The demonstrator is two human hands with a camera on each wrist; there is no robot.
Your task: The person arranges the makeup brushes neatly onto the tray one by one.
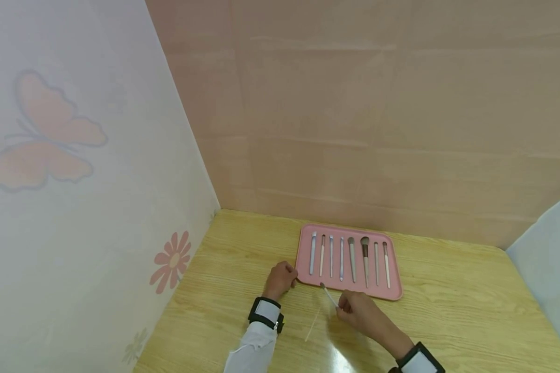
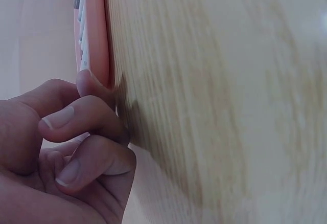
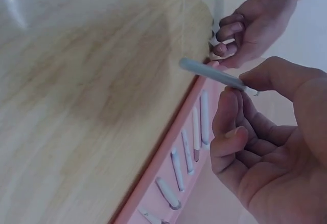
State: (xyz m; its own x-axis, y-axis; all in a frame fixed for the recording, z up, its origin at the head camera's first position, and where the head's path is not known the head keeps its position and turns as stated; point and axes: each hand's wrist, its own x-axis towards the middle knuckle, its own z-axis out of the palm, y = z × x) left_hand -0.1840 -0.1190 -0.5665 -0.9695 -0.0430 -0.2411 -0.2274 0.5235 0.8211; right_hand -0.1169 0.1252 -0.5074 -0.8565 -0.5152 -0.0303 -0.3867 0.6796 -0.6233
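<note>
My right hand [image 1: 361,313] pinches a makeup brush [image 1: 329,296] between thumb and fingertips, just off the tray's near edge. Its dark tip points toward the tray in the head view. In the right wrist view its pale, rounded handle [image 3: 212,73] sticks out past the fingers, which hide part of it. With curled fingers, my left hand [image 1: 280,281] holds the near left corner of the pink tray [image 1: 394,282]; the tray's wall [image 2: 97,35] shows beside the fingertips in the left wrist view. Several makeup brushes [image 1: 366,261] lie side by side in the tray, their handles mostly toward me.
The tray lies on a wood-grain table [image 1: 457,300]. A thin pale strip or mark [image 1: 312,325] shows on the tabletop between my hands. A beige backdrop [image 1: 336,114] stands behind the table, with a pale butterfly-printed panel [image 1: 121,207] at the left and another at the right.
</note>
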